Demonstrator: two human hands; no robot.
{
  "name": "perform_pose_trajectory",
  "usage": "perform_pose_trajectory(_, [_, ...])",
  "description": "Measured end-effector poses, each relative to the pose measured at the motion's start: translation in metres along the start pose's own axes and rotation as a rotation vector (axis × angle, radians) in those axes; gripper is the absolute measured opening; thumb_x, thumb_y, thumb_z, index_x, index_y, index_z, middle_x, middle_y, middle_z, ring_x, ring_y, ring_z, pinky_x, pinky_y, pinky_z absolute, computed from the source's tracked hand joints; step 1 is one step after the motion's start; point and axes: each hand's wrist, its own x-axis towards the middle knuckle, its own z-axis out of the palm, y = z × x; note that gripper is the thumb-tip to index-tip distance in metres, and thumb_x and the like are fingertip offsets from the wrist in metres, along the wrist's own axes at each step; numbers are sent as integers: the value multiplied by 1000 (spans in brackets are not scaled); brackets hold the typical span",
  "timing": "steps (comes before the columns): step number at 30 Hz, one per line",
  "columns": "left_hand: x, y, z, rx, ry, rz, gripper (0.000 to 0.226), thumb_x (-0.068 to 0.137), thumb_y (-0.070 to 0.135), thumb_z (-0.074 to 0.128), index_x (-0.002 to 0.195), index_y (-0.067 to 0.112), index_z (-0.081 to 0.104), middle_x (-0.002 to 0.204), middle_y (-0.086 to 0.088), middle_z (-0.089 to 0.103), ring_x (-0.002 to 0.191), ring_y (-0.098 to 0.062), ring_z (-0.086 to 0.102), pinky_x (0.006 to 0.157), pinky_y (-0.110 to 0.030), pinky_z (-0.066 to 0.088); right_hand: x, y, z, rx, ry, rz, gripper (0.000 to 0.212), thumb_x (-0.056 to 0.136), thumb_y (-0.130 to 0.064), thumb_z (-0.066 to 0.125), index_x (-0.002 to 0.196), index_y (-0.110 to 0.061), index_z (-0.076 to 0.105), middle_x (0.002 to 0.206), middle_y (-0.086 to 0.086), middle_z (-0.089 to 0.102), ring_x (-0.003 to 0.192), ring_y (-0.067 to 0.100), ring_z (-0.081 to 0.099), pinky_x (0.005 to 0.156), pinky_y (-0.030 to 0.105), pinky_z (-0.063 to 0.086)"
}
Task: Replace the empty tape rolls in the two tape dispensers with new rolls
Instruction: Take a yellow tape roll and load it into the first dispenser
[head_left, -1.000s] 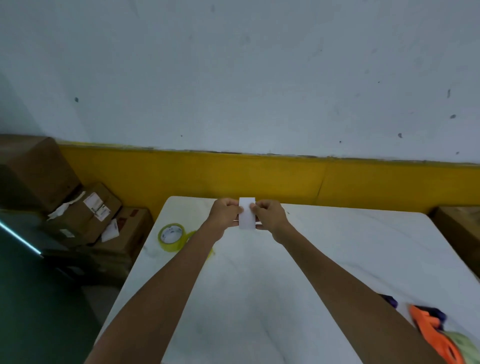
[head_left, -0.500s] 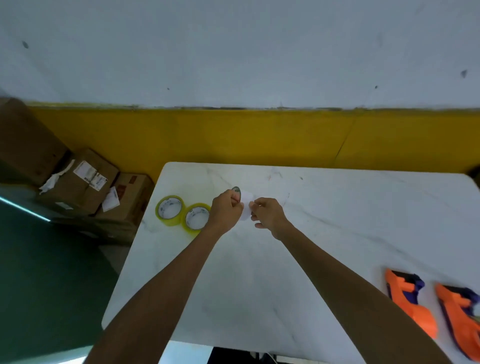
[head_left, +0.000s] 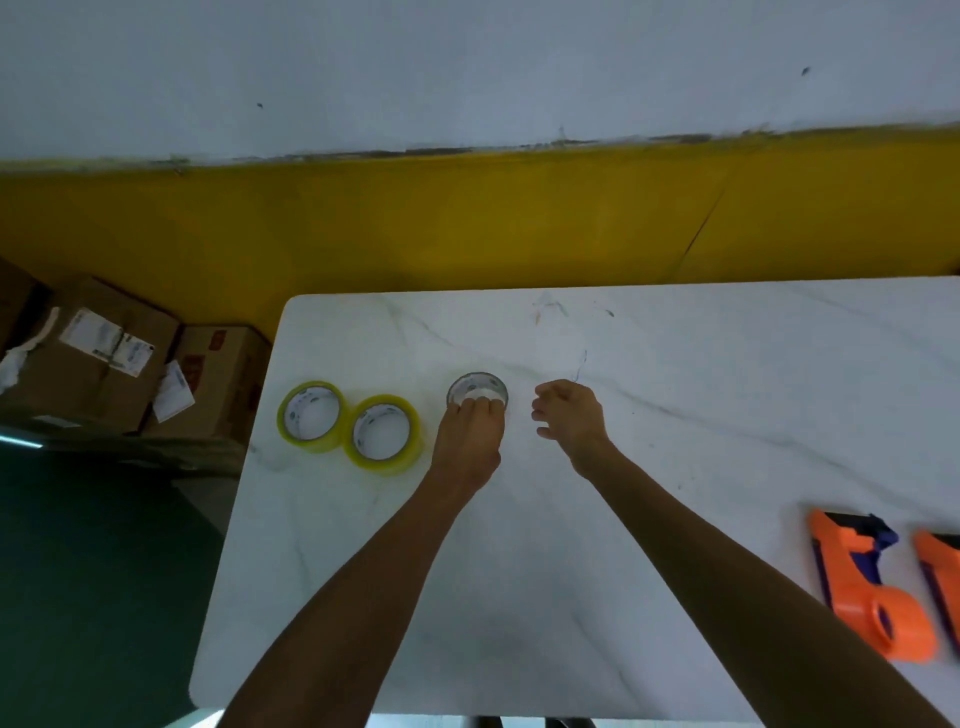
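While gripped, round grey core (head_left: 477, 385), left hand (head_left: 470, 434)

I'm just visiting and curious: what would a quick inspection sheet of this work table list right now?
Surface: white marble-look table, faint marks near the far edge.
Job's things: two yellow tape rolls lying flat, touching, at the left; a thin grey ring, seemingly an empty core, lying flat; two orange tape dispensers at the right edge, the second partly out of frame.
Clutter: nothing seen on the table.
Hands: left hand with fingers on the ring's near rim; right hand open, holding nothing, beside the ring.
Cables: nothing seen.
Surroundings: cardboard boxes on the floor at the left; grey wall with a yellow band.
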Motion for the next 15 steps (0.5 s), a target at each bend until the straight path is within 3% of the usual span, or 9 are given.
perform_pose_trajectory(2, [-2,-2,10,28,-15,11,37,81,-1,56,118,2,56,111,-16,65,101,-32,62,92,-38,46,2,6,-3,11,6,-12,24,96,-20,49,108,-7,64,105,15,69,99,29,68,87,40,58])
perform_pose_trajectory(5, [-4,-7,20,64,-4,89,41,55,2,78,94,7,68,79,-8,70,68,-24,67,66,-32,54,3,13,-5,24,-8,-15,30,96,-33,53,108,-7,64,100,11,69,94,26,68,85,38,59])
perform_pose_trajectory(7, [-1,-13,28,36,14,120,44,44,4,84,85,11,69,68,-3,67,56,-20,63,55,-28,52,2,17,-4,23,-6,-21,32,96,-38,53,104,-10,63,96,9,69,91,24,68,81,35,59])
perform_pose_trajectory(12, [-8,-23,27,-71,163,169,37,73,20,75,108,8,67,97,-9,69,81,-24,66,65,-31,54,0,19,3,24,-3,-32,37,94,-44,52,100,-9,64,96,11,70,88,23,68,83,37,59])
perform_pose_trajectory(15, [-14,-37,11,-108,222,32,27,70,10,65,97,8,67,91,-9,67,75,-26,65,60,-32,51,-3,15,5,38,-35,-52,40,92,-48,54,97,-10,65,92,10,70,89,23,69,81,37,60])
